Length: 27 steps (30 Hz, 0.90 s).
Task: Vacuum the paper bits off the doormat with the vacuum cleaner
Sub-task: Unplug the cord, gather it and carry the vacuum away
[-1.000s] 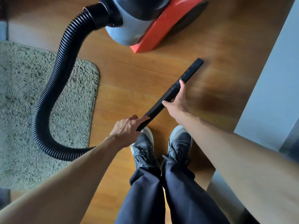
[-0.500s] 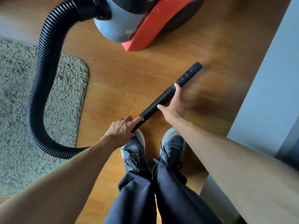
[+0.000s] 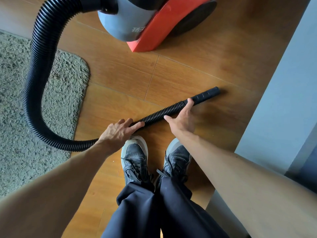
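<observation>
The doormat [image 3: 15, 107] lies at your left on the wooden floor [image 3: 120, 73]. The vacuum cleaner [image 3: 123, 26] stands ahead of you beside the mat. Its black hose [image 3: 39, 66] loops over the mat edge and runs across in front of your shoes [image 3: 135, 157]. The nozzle [image 3: 205, 95] points right, low over the floor. Your left hand [image 3: 118, 133] rests on the hose with fingers straight, released. Your right hand [image 3: 183, 119] lies against the hose just behind the nozzle, fingers nearly straight and thumb spread, not clenched.
</observation>
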{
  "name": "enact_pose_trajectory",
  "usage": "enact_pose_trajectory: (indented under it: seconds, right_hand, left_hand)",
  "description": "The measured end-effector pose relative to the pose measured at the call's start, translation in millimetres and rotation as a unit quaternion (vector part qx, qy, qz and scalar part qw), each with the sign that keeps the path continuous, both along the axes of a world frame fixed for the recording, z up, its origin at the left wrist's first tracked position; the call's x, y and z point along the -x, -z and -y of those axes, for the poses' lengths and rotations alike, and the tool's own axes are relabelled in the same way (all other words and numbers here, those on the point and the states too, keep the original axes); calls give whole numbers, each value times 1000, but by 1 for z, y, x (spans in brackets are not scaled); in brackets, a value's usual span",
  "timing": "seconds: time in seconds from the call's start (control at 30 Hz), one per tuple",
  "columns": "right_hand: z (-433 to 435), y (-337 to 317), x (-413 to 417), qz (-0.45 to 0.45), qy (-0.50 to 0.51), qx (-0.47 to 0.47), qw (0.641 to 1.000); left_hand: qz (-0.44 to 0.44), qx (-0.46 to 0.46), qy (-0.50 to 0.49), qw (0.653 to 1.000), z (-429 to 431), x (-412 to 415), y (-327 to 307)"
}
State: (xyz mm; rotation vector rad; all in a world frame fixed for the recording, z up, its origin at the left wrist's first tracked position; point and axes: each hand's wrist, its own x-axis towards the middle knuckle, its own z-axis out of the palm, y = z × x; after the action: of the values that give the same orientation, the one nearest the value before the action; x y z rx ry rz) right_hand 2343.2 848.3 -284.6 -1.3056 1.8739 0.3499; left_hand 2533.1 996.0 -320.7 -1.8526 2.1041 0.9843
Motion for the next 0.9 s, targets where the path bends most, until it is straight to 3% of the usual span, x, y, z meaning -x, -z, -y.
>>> enact_pose_trajectory:
  seconds: [0.27,0.4,0.53,0.67,0.9]
  right_hand:
    - [-5,-22,0,-14,-39,-26,999]
    - [6,-58,-2,-40,-155,-8,987]
    - [23,-111,-7,-7,-247,5,969]
    - [45,-177,-11,5,-334,38,942]
    - [88,-292,-18,-2,-392,82,916]
  left_hand:
    - [-54,-102,-2,993,28,-3,-42]
    - [-22,-122,-44,991,54,-6,-82]
    - [33,-135,-29,990,80,-8,-137]
    - [71,-121,-27,990,107,-12,-201]
    - [95,-40,-45,994,156,-31,-314]
